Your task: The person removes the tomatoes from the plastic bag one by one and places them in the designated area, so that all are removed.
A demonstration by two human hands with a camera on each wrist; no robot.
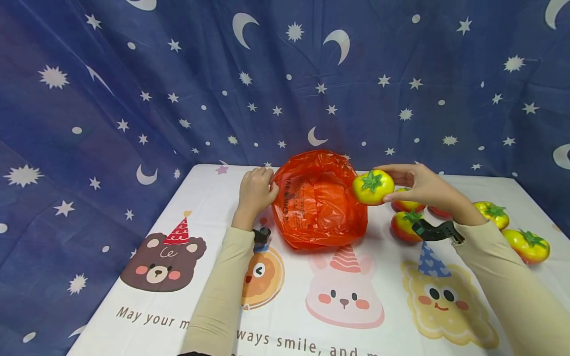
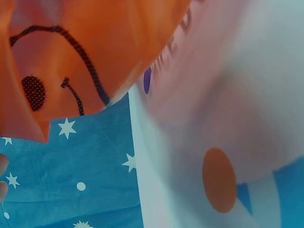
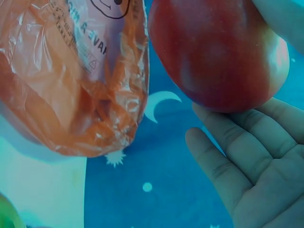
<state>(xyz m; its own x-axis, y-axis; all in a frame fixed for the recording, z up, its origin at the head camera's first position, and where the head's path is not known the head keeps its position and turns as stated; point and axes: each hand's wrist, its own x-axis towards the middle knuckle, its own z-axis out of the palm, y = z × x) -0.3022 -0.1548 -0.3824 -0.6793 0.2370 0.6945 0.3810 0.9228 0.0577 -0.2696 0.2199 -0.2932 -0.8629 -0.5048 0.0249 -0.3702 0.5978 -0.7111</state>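
Observation:
A thin red plastic bag point(image 1: 318, 217) stands on the table with its mouth open toward me. At its left rim my left hand point(image 1: 257, 193) grips the plastic with curled fingers; in the left wrist view only fingertips point(image 2: 3, 178) show at the edge, near the orange-looking bag point(image 2: 95, 52). My right hand point(image 1: 420, 185) holds a yellow-and-red tomato point(image 1: 373, 189) with a green leafy top between thumb and fingers, just right of the bag's mouth. Seen from the right wrist, the tomato's red underside point(image 3: 213, 52) rests against the fingers, apart from the bag point(image 3: 71, 95).
Several more tomatoes lie on the right, among them one below my right hand point(image 1: 405, 228) and one by the right sleeve point(image 1: 527, 246). A white printed cloth point(image 1: 289, 301) covers the table. Behind hangs a blue curtain point(image 1: 267, 59) with moons and stars.

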